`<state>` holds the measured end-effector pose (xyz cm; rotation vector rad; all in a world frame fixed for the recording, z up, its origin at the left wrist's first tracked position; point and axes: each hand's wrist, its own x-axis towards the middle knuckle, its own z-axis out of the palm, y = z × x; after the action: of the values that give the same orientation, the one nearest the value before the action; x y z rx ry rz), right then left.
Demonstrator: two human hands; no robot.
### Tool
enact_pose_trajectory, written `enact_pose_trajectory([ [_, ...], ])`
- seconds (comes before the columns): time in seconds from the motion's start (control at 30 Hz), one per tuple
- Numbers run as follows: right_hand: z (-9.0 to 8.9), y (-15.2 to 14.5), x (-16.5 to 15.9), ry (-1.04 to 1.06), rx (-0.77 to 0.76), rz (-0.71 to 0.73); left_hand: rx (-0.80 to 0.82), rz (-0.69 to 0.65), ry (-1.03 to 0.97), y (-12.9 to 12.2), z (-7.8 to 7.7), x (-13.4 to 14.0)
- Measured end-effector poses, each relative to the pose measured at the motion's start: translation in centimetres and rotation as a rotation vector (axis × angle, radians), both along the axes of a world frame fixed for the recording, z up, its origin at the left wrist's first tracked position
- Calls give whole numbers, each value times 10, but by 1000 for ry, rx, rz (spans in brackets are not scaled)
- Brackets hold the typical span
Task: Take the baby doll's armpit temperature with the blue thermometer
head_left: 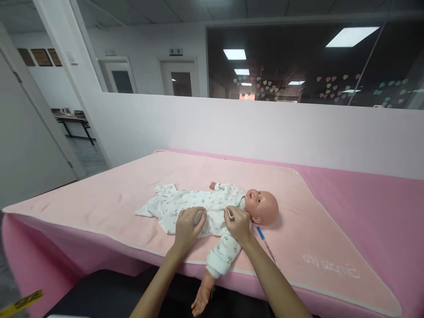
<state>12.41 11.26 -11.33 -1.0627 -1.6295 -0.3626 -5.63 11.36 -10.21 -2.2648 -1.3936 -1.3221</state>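
Note:
A baby doll (pixel 265 207) lies on its back with its head to the right, dressed in a white patterned romper (pixel 185 198). One doll arm (pixel 202 292) hangs over the table's front edge. My left hand (pixel 189 224) is closed at the romper's front, pinching the fabric's edge near the belly. Nearer the doll's neck, my right hand (pixel 237 223) is closed on the same front edge. Between the two hands the edge runs as a pale line. My fingers partly cover the cloth they grip.
Under the doll spreads a light pink blanket (pixel 99 198) over a darker pink cover (pixel 391 203). A blue-capped pen (pixel 261 234) lies beside the doll's head, close to my right forearm. Behind the table rises a white wall (pixel 232 128) with glass above. A black seat (pixel 96 291) is below the front edge.

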Motion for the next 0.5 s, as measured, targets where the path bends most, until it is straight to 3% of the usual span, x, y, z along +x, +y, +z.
enact_pose_trajectory([
  [0.5,3,1,-2,-12,-19,-25,2,-56,-34,0,-1,-3],
])
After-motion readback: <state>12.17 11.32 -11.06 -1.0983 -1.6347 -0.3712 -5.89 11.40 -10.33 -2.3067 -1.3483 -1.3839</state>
